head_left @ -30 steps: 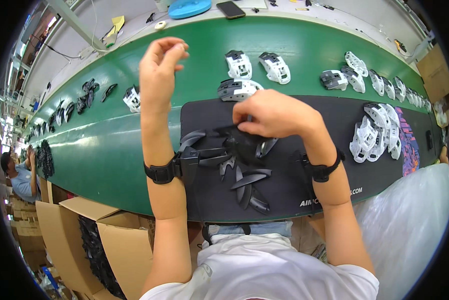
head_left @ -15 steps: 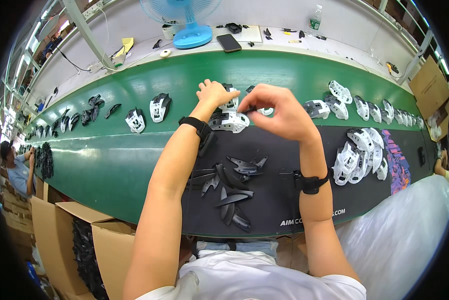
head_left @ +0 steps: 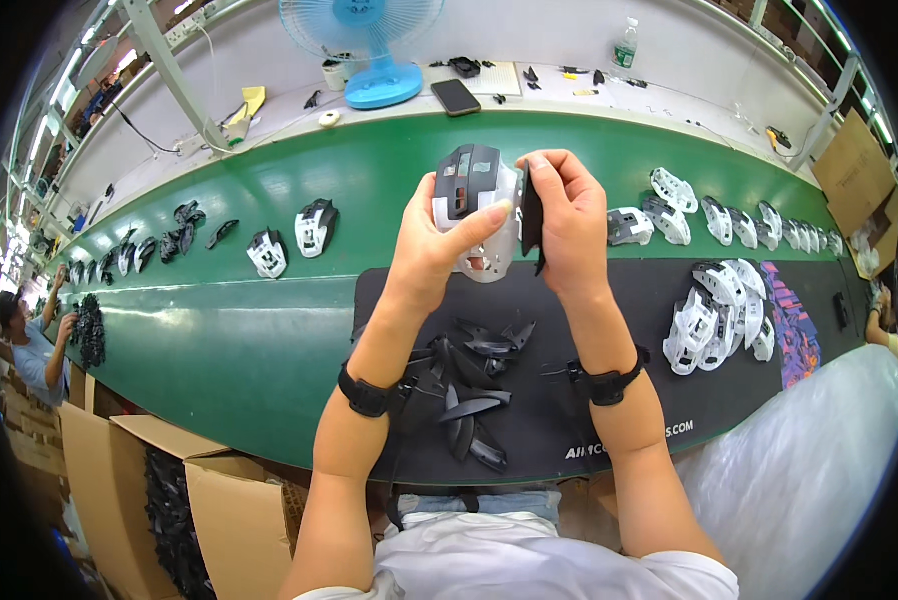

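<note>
My left hand (head_left: 424, 245) is closed round a black-and-white computer mouse shell (head_left: 467, 182), its thumb across the shell's white lower part. The shell is raised above the far edge of the black mat (head_left: 609, 310). Close to the shell's right side, my right hand (head_left: 577, 220) pinches a thin, curved black side panel (head_left: 532, 208) upright. Whether panel and shell touch is unclear. On the mat between my forearms lies a loose pile of similar curved black panels (head_left: 454, 370).
White mouse shells are heaped (head_left: 719, 315) on the mat's right. More stand in a row (head_left: 749, 225) along the green conveyor belt (head_left: 219, 330). A blue fan (head_left: 384, 85) and phone (head_left: 456, 97) sit on the back shelf. Open cardboard boxes (head_left: 234, 510) stand lower left; another person (head_left: 39, 345) works far left.
My left hand has drawn back from the far side and now holds up a mouse shell. My right hand has turned more upright, bringing the black panel beside the shell.
</note>
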Tool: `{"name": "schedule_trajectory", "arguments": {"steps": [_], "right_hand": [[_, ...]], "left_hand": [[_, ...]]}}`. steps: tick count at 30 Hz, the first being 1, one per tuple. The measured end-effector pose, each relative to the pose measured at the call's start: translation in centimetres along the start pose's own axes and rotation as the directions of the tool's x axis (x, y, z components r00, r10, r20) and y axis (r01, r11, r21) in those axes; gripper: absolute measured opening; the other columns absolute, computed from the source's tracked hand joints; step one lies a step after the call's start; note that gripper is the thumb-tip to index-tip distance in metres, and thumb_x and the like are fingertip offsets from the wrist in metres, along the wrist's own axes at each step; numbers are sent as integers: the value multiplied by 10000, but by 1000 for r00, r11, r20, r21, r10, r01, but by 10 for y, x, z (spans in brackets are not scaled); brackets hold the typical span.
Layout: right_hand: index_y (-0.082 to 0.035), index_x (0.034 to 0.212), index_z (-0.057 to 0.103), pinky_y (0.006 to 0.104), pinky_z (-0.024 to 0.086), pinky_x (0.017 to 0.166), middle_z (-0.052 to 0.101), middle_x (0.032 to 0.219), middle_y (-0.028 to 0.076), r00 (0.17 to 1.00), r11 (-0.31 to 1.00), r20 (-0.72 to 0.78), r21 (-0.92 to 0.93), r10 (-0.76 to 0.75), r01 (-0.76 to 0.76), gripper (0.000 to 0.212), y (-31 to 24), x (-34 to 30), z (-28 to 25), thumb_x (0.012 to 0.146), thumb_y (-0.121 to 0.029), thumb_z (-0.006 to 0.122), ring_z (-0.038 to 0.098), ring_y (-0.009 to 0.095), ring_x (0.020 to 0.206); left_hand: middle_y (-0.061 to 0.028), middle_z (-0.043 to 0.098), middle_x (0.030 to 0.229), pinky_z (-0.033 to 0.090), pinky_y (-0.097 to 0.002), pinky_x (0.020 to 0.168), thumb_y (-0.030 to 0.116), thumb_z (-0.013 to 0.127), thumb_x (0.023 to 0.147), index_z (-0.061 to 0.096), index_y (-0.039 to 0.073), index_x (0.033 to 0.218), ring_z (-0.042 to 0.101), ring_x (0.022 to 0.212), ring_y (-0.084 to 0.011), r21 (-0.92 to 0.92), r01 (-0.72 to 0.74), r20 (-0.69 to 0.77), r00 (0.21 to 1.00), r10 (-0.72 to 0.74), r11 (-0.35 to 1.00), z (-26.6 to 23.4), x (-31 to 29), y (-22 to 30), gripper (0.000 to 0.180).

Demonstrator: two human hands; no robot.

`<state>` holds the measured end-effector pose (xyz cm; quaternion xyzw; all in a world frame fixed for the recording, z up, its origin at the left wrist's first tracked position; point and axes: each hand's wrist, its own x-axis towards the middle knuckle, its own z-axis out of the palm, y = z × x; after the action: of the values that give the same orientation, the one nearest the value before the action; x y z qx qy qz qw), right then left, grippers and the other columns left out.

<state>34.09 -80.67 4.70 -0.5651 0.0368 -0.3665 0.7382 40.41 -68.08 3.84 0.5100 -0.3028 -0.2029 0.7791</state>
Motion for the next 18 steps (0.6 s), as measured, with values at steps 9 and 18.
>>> {"name": "schedule_trajectory", "arguments": {"steps": [9, 18], "right_hand": [[0, 861, 540, 240, 400, 588, 552, 752, 21, 989, 962, -47, -241, -141, 126, 205, 30, -10, 15, 951, -133, 412, 454, 63, 653], [-78, 731, 550, 253, 438, 593, 555, 699, 7, 884, 823, 100, 331, 456, -462, 351, 23, -11, 7, 922, -328, 394, 521, 115, 631]], "left_hand": [[-84, 631, 731, 461, -257, 569, 320, 543, 944, 480, -22, 998, 598, 650, -116, 286, -207, -227, 934, 276, 936, 8, -12, -20, 351], [-162, 604, 653, 479, -372, 501, 197, 498, 931, 478, -31, 969, 617, 540, -338, 609, -388, -9, 869, 495, 692, 15, -19, -14, 232]]}}
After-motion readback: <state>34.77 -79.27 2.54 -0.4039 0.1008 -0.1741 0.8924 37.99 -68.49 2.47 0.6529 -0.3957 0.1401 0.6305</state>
